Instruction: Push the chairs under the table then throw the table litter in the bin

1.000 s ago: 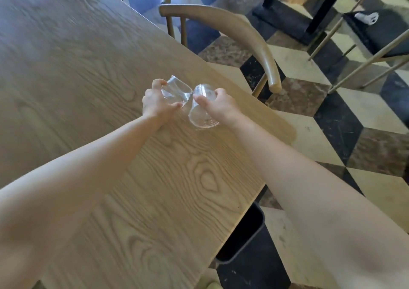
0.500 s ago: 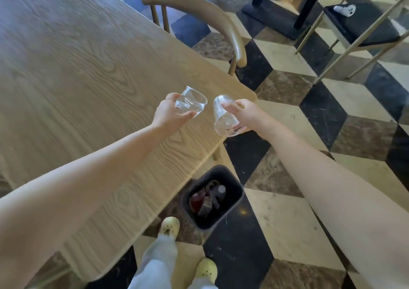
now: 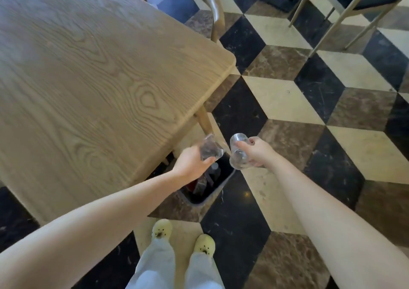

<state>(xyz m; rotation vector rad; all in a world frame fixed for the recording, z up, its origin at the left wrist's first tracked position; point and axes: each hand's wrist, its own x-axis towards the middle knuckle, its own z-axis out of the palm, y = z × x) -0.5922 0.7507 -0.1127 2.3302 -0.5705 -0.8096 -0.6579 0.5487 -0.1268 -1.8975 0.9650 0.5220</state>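
Landmark: bin (image 3: 218, 188), dark, rectangular, rounded corners, standing on the floor just off the near corner of the desk (image 3: 93, 85).

Left hand (image 3: 191, 164): grip closed around a clear plastic cup (image 3: 209, 148), thin-walled and creased, tilted, held directly above the bin's open mouth. Thumb across the cup's lower side.

Right hand (image 3: 257, 151): grip closed around a second clear cup (image 3: 238, 152), smoother, round-rimmed, tilted with its mouth toward the camera. It sits above the bin's right edge, just beside the first cup; contact between the two cups cannot be told.

Bin contents: dark and reddish pieces, blurred, shapes not resolvable.

Desk: pale wood, strong oval grain pattern, rounded corner, angled wooden leg (image 3: 203, 120) coming down beside the bin.

Chair (image 3: 212, 3): curved wooden backrest, beyond the bin at the desk's far side, seat hidden under the top.

Floor (image 3: 287, 98): polished stone tiles in black, cream and brown diamonds.

Person's feet in pale yellow clogs (image 3: 204, 244), near side of the bin, light trousers above.
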